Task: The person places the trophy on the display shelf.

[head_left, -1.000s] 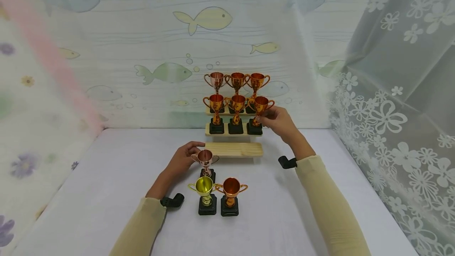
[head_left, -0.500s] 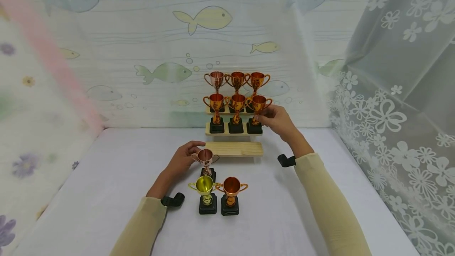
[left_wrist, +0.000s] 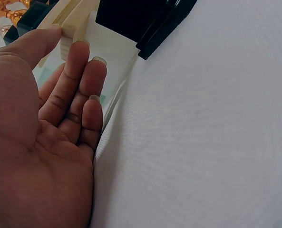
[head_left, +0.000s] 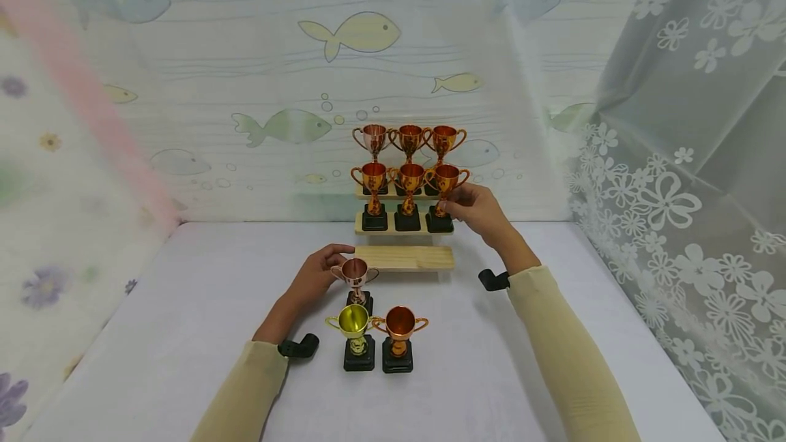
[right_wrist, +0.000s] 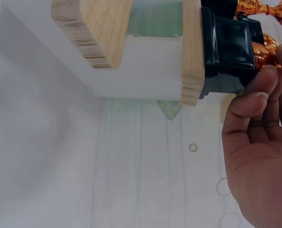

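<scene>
My right hand [head_left: 479,209] pinches the stem of a bronze-coloured trophy cup [head_left: 446,179] at the right end of the middle shelf [head_left: 361,230]. Its black base [right_wrist: 228,45] sits on the wood. Two similar trophies [head_left: 409,178] stand to its left on that shelf. My left hand [head_left: 314,277] holds the left end of the bottom wooden shelf [head_left: 404,258], thumb on top and fingers against the end in the left wrist view. Just right of this hand stands a rose-coloured trophy [head_left: 355,273] on the table.
Three trophies [head_left: 410,138] stand on the top shelf, their lower parts partly hidden. Nearer me on the white table [head_left: 479,380] are a yellow-gold trophy [head_left: 354,322] and a copper-coloured one [head_left: 400,326]. A fish-patterned curtain [head_left: 258,53] hangs behind the stand.
The trophy in my right hand has gone from a slight rightward lean to more upright, moving a little left. My left hand has stayed in place.
</scene>
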{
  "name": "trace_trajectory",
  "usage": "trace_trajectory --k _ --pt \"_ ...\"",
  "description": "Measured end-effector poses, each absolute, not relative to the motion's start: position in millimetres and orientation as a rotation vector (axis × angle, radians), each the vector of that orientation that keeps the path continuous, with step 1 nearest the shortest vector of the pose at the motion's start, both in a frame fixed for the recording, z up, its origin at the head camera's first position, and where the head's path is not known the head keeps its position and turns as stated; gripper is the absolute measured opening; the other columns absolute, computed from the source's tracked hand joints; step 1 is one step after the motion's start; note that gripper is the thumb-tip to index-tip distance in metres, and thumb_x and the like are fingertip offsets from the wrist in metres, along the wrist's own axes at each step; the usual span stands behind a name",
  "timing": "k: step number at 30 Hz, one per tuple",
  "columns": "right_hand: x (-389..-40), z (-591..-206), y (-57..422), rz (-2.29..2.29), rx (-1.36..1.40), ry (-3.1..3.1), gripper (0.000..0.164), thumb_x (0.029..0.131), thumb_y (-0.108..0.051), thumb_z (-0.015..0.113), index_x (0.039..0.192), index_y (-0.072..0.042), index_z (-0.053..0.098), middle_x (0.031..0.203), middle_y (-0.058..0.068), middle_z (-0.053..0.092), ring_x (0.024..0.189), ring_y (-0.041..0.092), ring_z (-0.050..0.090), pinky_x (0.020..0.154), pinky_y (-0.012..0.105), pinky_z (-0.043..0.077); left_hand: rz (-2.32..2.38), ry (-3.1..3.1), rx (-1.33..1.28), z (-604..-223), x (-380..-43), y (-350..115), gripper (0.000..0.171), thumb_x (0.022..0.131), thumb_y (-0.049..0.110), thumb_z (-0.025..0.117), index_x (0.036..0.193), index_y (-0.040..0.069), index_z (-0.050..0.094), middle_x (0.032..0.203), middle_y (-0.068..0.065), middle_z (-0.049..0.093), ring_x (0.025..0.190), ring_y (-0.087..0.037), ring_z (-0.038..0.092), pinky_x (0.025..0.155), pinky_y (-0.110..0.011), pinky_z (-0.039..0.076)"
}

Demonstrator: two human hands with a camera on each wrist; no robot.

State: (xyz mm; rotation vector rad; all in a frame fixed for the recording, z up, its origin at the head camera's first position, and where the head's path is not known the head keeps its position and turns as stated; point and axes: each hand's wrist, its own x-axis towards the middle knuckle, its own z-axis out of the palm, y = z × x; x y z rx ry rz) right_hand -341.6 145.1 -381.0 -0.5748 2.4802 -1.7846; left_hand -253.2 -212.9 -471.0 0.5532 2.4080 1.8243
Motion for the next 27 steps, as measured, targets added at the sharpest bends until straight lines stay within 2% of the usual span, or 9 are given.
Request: trace_trajectory --k 3,6,9,11,13,18,22,25,27 --pt "-342 -382 145 -1.782 -0.577 2.488 0.027 0.092 -0.022 0.072 0.110 -0.003 0.067 0.100 0.010 0.068 0.086 0.033 0.059 0.069 0.030 0.050 1.818 2.412 0.565 -471 -254 -213 0.043 0.093 0.000 0.060 0.136 0.000 0.055 0.099 -0.013 0.070 0.080 -0.030 0.058 0.070 -0.027 0.040" --pt "-342 -381 144 -1.776 -0.568 2.501 0.025 0.092 -0.022 0.072 0.108 -0.003 0.067 0.098 0.011 0.068 0.090 0.044 0.057 0.068 0.031 0.050 1.805 2.436 0.575 -472 -254 -213 0.043 0.093 0.000 0.059 0.135 0.000 0.056 0.098 -0.013 0.070 0.080 -0.020 0.059 0.070 -0.027 0.041" --pt "-342 -382 143 -1.758 -0.557 2.524 0.024 0.092 -0.023 0.072 0.107 -0.005 0.067 0.097 0.010 0.068 0.091 0.044 0.058 0.068 0.031 0.050 1.817 2.430 0.570 -473 -255 -214 0.045 0.091 -0.003 0.058 0.136 0.000 0.055 0.097 -0.012 0.070 0.079 -0.031 0.056 0.066 -0.027 0.039" --pt "-342 -382 143 -1.765 -0.554 2.522 0.023 0.092 -0.022 0.072 0.106 -0.005 0.067 0.097 0.010 0.068 0.090 0.043 0.058 0.068 0.032 0.050 1.826 2.421 0.563 -474 -255 -213 0.046 0.091 -0.004 0.058 0.136 0.001 0.055 0.097 -0.012 0.070 0.076 -0.034 0.053 0.063 -0.026 0.037" --pt "-341 -383 144 -1.769 -0.547 2.521 0.023 0.092 -0.022 0.072 0.106 -0.004 0.066 0.096 0.009 0.068 0.089 0.040 0.058 0.068 0.031 0.050 1.838 2.409 0.558 -475 -255 -213 0.046 0.091 -0.005 0.057 0.136 0.001 0.054 0.097 -0.012 0.069 0.073 -0.032 0.051 0.061 -0.026 0.036" --pt "-335 -383 150 -1.791 -0.555 2.520 0.032 0.092 -0.021 0.072 0.116 -0.003 0.063 0.096 0.009 0.063 0.082 0.033 0.058 0.067 0.030 0.049 1.828 2.418 0.565 -475 -255 -212 0.043 0.093 -0.002 0.058 0.136 0.000 0.055 0.097 -0.012 0.069 0.074 -0.019 0.055 0.065 -0.026 0.040" --pt "-326 -384 156 -1.883 -0.556 2.464 0.043 0.092 -0.018 0.071 0.126 0.003 0.053 0.097 0.011 0.057 0.076 0.024 0.057 0.066 0.029 0.048 1.814 2.426 0.572 -474 -256 -212 0.045 0.091 -0.004 0.058 0.136 0.000 0.055 0.097 -0.012 0.070 0.077 -0.026 0.056 0.064 -0.027 0.039" --pt "-318 -386 159 -1.955 -0.558 2.407 0.039 0.093 -0.015 0.070 0.121 0.005 0.049 0.098 0.010 0.056 0.074 0.020 0.055 0.067 0.028 0.048 1.813 2.427 0.568 -481 -261 -214 0.048 0.089 -0.006 0.057 0.136 0.000 0.054 0.098 -0.013 0.070 0.077 -0.032 0.054 0.063 -0.027 0.037" --pt "-313 -389 159 -1.979 -0.567 2.395 0.033 0.094 -0.014 0.069 0.113 0.003 0.049 0.096 0.009 0.057 0.074 0.020 0.055 0.067 0.027 0.048 1.810 2.436 0.567 -490 -266 -217 0.049 0.089 -0.006 0.056 0.137 0.000 0.054 0.098 -0.013 0.070 0.077 -0.033 0.054 0.063 -0.027 0.037"
